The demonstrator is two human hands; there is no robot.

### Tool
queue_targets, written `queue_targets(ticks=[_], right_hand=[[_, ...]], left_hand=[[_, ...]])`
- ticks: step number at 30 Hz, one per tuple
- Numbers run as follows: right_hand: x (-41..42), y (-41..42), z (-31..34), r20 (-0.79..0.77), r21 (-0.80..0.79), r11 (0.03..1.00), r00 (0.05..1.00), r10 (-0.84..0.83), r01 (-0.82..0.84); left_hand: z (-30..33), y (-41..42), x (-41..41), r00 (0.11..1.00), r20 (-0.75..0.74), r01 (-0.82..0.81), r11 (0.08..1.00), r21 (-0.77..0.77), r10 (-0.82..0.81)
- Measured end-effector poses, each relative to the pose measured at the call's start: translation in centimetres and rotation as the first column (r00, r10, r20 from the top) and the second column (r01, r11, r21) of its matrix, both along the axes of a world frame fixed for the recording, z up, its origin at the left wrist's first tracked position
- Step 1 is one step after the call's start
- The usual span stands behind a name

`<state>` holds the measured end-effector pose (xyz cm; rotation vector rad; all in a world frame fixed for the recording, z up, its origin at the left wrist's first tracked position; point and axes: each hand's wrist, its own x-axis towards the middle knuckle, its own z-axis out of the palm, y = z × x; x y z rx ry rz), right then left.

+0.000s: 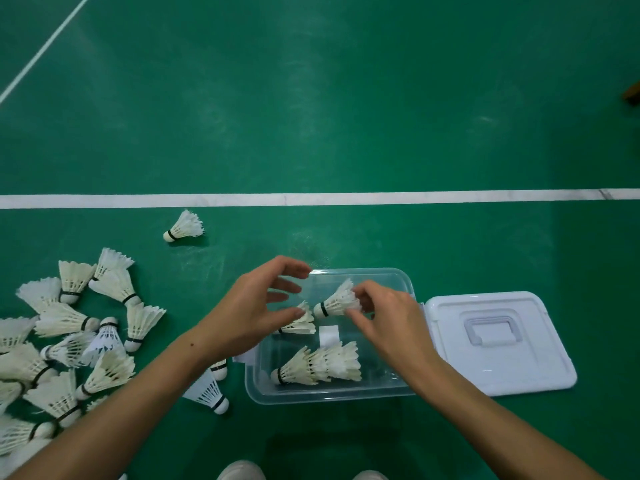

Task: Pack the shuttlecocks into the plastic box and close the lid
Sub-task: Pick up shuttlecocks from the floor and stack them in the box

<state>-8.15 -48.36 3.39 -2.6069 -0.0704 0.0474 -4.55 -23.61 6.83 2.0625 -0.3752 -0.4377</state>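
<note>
A clear plastic box (pixel 408 285) stands open on the green floor. Inside lie a nested stack of shuttlecocks (pixel 318 367) near the front and another shuttlecock (pixel 299 323) under my left thumb. My right hand (pixel 388 320) pinches the feathers of a white shuttlecock (pixel 334 301) over the box's back half. My left hand (pixel 256 306) hovers over the box's left side with fingers spread, holding nothing. The white lid (pixel 498 341) lies flat to the right of the box, handle side up.
Several loose shuttlecocks form a pile (pixel 69 341) on the floor at the left. A single shuttlecock (pixel 183 226) lies apart below the white court line (pixel 346 199). Two more lie by the box's left front corner (pixel 211 393). My shoe tips (pixel 239 471) show at the bottom.
</note>
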Motion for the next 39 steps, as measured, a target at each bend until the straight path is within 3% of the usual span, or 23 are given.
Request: queue_targets(ticks=[5,11,19,24,28,33,39], right_hand=[[0.5,1.2,-3.2,-0.114,-0.111,0.994,0.993,-0.014,0.001],[2.2,2.9,-5.2,-0.298,0.08,0.996,0.954,-0.025,0.051],[2.8,3.9,-7.1,-0.45,0.15,0.988,0.893,0.029,0.044],[2.5,2.4,-4.8,-0.417,0.193,0.979,0.909,0.022,0.065],[2.9,1.9,-1.1,-0.3,0.223,0.975,0.953,0.049,0.02],[4.8,5.7,3.3,-0.198,0.334,0.941,0.972,0.127,-0.055],[7.1,13.2,4.8,-0.066,0.378,0.89,0.951,0.302,-0.256]], left_hand=[[-2.3,-2.6,-1.6,0.982,-0.184,-0.004,0.987,0.162,0.034],[-4.5,-5.1,-1.5,0.946,-0.285,-0.053,0.943,0.328,0.152],[-4.9,-5.2,-1.4,0.933,-0.308,-0.079,0.941,0.33,0.186],[-2.3,-3.2,-2.4,0.935,-0.246,-0.234,0.965,0.121,0.257],[-0.1,2.8,-3.3,0.906,-0.143,-0.408,0.912,-0.041,0.399],[-1.6,11.5,-5.4,0.814,-0.195,-0.554,0.832,0.022,0.547],[-7.5,14.7,-10.1,0.787,-0.299,-0.53,0.839,0.122,0.54]])
